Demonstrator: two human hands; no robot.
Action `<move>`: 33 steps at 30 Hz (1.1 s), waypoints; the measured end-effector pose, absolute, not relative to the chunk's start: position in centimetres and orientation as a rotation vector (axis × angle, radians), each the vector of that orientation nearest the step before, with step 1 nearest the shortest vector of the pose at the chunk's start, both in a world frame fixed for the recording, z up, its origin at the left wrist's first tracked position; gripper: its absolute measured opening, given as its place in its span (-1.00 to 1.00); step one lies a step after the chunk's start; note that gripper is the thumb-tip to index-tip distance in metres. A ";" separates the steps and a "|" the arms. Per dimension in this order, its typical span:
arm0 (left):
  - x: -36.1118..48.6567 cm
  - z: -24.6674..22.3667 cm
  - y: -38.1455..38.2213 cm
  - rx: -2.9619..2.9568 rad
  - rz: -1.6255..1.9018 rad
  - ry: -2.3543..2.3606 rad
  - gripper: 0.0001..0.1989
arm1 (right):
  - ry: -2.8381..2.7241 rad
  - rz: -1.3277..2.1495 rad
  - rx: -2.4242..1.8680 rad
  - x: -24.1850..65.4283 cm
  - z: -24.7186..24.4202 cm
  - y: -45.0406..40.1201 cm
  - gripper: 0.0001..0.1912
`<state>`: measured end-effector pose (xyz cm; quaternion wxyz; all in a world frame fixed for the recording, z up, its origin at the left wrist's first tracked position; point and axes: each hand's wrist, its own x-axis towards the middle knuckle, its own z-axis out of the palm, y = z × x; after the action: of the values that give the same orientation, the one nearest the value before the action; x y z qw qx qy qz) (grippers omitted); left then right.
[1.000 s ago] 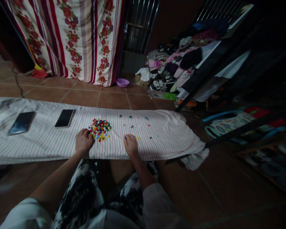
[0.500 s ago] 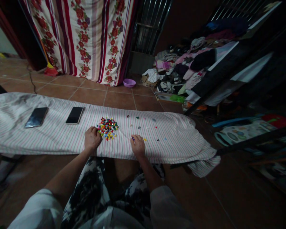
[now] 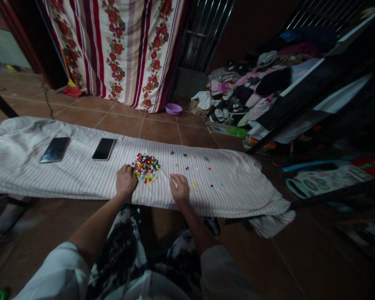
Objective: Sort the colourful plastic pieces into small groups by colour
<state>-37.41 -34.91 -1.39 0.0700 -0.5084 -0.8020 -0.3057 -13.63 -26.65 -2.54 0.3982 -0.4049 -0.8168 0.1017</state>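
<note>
Plastic-looking beads, matt cloth, glossy phone

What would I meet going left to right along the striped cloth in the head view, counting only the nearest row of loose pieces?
First phone → second phone → left hand → multicoloured pile → right hand → yellow piece → dark piece → light-blue piece.

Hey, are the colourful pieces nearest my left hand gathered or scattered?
Gathered: the colourful pieces crowd into one patch on the striped cloth, right beside the left hand.
</note>
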 end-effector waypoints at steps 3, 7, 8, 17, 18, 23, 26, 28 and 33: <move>-37.3 -1.5 -34.9 -1.515 -0.907 -2.414 -0.76 | -2.173 0.335 -1.001 -15.9 -2.2 -27.0 -0.74; -37.2 -1.6 -35.0 -1.468 -0.908 -2.421 -0.75 | -2.170 0.454 -1.048 -18.4 -2.4 -27.2 -0.76; -37.1 -1.6 -35.0 -1.458 -0.906 -2.425 -0.75 | -2.165 0.471 -1.063 -18.9 -2.5 -27.3 -0.77; -37.1 -1.7 -35.0 -1.443 -0.899 -2.421 -0.76 | -2.177 0.515 -1.114 -19.5 -3.5 -27.7 -0.81; -37.1 -1.7 -35.0 -1.443 -0.895 -2.427 -0.77 | -2.181 0.515 -1.111 -19.5 -3.5 -27.8 -0.81; -37.2 -1.6 -35.0 -1.459 -0.857 -2.449 -0.77 | -2.202 0.517 -1.091 -19.4 -3.2 -28.0 -0.83; -37.2 -1.4 -35.1 -1.470 -0.824 -2.441 -0.78 | -2.210 0.519 -1.094 -19.4 -3.0 -28.1 -0.84; -37.2 -1.4 -35.1 -1.477 -0.789 -2.437 -0.78 | -2.205 0.516 -1.118 -19.5 -2.9 -28.3 -0.84; -37.2 -1.6 -35.0 -1.463 -0.762 -2.427 -0.78 | -2.160 0.490 -1.157 -19.6 -2.6 -28.7 -0.77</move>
<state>-37.22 -35.04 -1.55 0.1036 -0.4958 -0.8227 -0.2583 -19.60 -28.70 -2.62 0.3158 -0.4394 -0.8201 0.1862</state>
